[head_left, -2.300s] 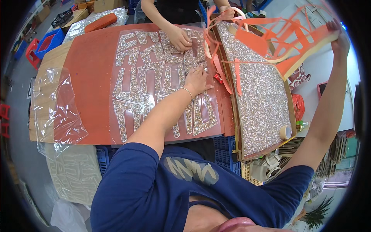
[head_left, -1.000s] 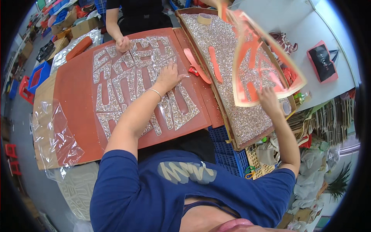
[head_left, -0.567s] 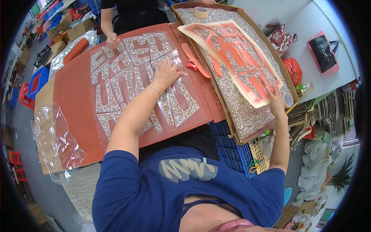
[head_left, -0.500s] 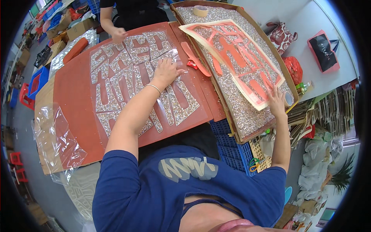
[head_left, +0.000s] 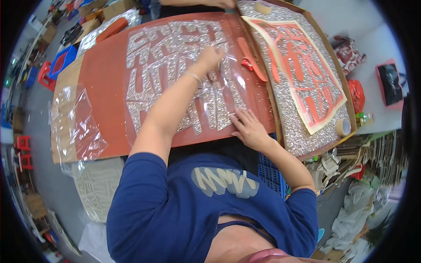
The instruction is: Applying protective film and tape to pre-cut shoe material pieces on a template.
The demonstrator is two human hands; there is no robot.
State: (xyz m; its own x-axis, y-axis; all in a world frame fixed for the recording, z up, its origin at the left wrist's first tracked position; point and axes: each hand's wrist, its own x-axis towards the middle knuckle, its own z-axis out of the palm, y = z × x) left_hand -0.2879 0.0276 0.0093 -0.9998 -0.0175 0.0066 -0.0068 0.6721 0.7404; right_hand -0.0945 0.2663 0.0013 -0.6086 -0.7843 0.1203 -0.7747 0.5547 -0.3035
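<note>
A sheet of clear plastic film [head_left: 144, 118] lies on the red board [head_left: 103, 103], with shapes filled with glittery silver chips beneath or on it. My left hand [head_left: 210, 58] is over its upper right part, fingers curled and closed on the film, slightly blurred. At the lower right corner my right hand [head_left: 251, 128] rests with fingers spread, touching the film's edge. Glare runs along the film between both hands. A cream-edged stencil [head_left: 313, 122] with coral cut-outs lies in the tray [head_left: 287, 142] of silver chips to the right.
Coral strips [head_left: 251, 57] and a small red item [head_left: 247, 65] lie beside the tray. Tape rolls [head_left: 343, 127] sit in it. Loose crinkled film [head_left: 83, 127] hangs over the board's left end. Another person's arm [head_left: 197, 2] reaches in at the far side.
My right hand has left the stencil and come to the film's lower right corner. My left fingers have curled. The view has shifted, and the other person's arm is now farther right.
</note>
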